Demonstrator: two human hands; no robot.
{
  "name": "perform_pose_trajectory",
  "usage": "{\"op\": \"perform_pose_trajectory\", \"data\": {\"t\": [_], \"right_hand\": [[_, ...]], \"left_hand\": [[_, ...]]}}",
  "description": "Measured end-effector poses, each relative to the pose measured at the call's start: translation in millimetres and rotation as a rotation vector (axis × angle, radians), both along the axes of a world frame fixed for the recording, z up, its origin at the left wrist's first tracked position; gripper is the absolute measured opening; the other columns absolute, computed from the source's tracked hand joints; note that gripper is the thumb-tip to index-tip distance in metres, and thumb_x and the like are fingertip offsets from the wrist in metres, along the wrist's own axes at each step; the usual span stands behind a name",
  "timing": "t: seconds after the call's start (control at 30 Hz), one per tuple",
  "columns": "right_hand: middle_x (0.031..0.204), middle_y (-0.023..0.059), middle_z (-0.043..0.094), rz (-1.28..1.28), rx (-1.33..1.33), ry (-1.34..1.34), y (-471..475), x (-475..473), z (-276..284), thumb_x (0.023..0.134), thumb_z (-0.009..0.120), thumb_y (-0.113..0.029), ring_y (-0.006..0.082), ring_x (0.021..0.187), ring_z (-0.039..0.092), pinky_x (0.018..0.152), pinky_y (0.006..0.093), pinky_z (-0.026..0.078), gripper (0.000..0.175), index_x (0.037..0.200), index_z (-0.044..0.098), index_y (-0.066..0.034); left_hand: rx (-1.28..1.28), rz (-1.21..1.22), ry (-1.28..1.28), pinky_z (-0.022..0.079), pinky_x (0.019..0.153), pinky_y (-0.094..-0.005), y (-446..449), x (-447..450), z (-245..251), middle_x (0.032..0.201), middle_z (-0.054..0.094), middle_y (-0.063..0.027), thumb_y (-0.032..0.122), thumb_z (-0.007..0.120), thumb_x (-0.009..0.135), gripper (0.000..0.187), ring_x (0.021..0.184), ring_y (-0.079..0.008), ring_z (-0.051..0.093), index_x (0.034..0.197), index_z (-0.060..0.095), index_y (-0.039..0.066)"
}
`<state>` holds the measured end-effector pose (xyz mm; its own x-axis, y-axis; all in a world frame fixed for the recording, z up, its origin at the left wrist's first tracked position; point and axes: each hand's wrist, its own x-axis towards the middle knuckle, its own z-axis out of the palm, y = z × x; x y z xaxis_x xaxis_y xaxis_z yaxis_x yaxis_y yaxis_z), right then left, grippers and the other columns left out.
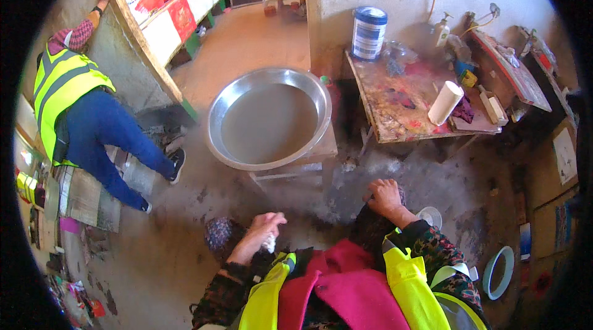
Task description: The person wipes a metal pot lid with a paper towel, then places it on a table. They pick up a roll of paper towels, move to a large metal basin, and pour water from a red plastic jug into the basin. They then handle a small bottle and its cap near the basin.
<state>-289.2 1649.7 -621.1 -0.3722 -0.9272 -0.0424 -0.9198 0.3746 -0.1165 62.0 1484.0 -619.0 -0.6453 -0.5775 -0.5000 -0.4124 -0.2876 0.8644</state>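
My left hand (261,232) is half curled above my left knee, with a small wad of white material (269,243) showing under its palm; what it is cannot be made out. My right hand (385,196) rests palm down over my right knee, fingers bent, and nothing shows in it. Beyond both hands, a wide metal basin (217,137) holds cloudy grey-brown liquid (271,121) and stands on a low wooden stool (324,144). Neither hand touches the basin. A small translucent bowl (430,216) lies on the floor beside my right forearm.
A stained table (394,112) at the right carries a blue-and-white bucket (369,33), a white paper roll (445,103) and a pump bottle (443,31). A pale blue basin (498,273) is at lower right. Another person (74,93) in a yellow vest leans on a wooden doorframe (139,28) at left.
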Motion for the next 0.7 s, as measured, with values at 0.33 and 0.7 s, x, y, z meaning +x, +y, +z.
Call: {"op": "perform_pose_trajectory", "data": {"t": [0.33, 0.7], "right_hand": [[0.114, 0.0160, 0.054, 0.183, -0.247, -0.051, -177.1, -86.5, 115.7, 0.079, 0.060, -0.016, 0.0364, 0.106, 0.056, 0.086, 0.0465, 0.049, 0.031, 0.110, 0.060, -0.0081], [0.135, 0.0152, 0.040, -0.002, 0.116, -0.127, -425.2, -204.4, 37.8, 0.061, 0.083, -0.031, 0.0408, 0.122, 0.045, 0.097, 0.0510, 0.044, 0.096, 0.141, 0.032, -0.0152]], "left_hand": [[0.280, 0.307, 0.549, 0.051, 0.053, -0.0335, -55.2, 82.3, 40.1, 0.073, 0.059, -0.0078, 0.054, 0.035, 0.097, 0.060, 0.059, -0.0193, 0.059, 0.117, 0.056, 0.001], [0.408, 0.485, 0.475, 0.034, 0.045, -0.0257, -79.6, 72.2, 50.1, 0.067, 0.046, -0.0023, 0.054, 0.035, 0.098, 0.062, 0.050, -0.0124, 0.040, 0.139, 0.041, 0.008]]}}
